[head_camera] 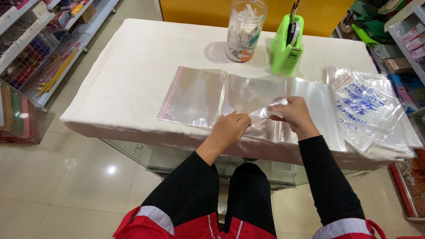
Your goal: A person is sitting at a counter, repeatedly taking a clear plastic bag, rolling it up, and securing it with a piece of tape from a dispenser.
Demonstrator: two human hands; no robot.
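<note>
While both hands meet near the front edge of the table, the left hand (231, 128) has its fingers curled tight, pinching one edge of a clear plastic bag (261, 113), and the right hand (293, 114) is closed just as narrowly on the same bag from the 3 o'clock side, thumb and fingertips pressed together on a raised, crumpled fold between the two hands. That bag is thin, glossy and see-through, so the white cover shows through it; it lies partly flat and partly lifted off the surface where the fingers gather it. At 9 o'clock from the hands, touching or overlapping it, lies another flat clear bag with a pink seal strip (192, 96) along its far left edge. At 3 o'clock a loose pile of clear bags with blue print (369, 108) spreads toward the table's right edge. At 12 o'clock, well apart from the hands, stands a clear plastic jar (245, 30) holding small mixed items, and just to its right a bright green holder (287, 44) with pens standing in it. All rest on the white-covered table (128, 62). Black sleeves with red and grey cuffs run down to 6 o'clock, and shop shelves (26, 48) line the far left.
</note>
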